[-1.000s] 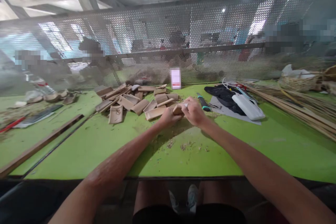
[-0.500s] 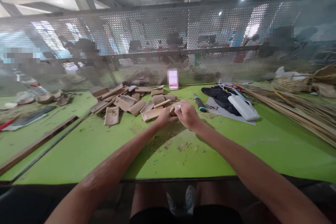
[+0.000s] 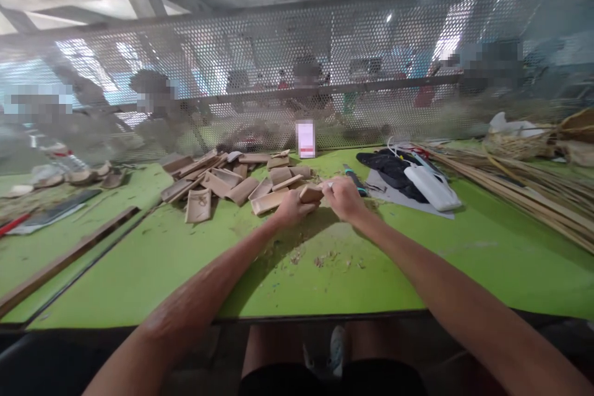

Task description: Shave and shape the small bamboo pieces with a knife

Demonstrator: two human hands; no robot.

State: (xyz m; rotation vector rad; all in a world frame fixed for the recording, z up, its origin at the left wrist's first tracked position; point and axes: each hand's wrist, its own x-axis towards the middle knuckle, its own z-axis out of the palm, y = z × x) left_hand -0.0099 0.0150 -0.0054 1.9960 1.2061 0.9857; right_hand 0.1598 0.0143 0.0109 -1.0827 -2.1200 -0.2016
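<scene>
My left hand (image 3: 291, 209) is closed around a short tan piece of bamboo (image 3: 310, 193) above the green table. Its far end sticks out toward my right hand (image 3: 347, 199), whose fingers are pinched together. A small whitish bit (image 3: 330, 185) shows at those fingertips, too small to name. Just behind and left of my hands lies a pile of cut, curved bamboo pieces (image 3: 239, 192). A black and teal handled tool (image 3: 357, 184) rests beyond my right hand, partly hidden by it. Crumbs and shavings (image 3: 320, 260) are scattered on the table below my hands.
Black cloth (image 3: 385, 166) and a white plastic object (image 3: 435, 189) lie on grey sheet at right. Long thin strips (image 3: 515, 192) extend along the right side. A phone-like card (image 3: 305, 139) leans on the perforated screen (image 3: 260, 74). A wooden bar (image 3: 69, 257) lies left.
My right hand has shifted a little to the right, away from my left hand, so more of the bamboo piece shows. My left hand stays almost in place.
</scene>
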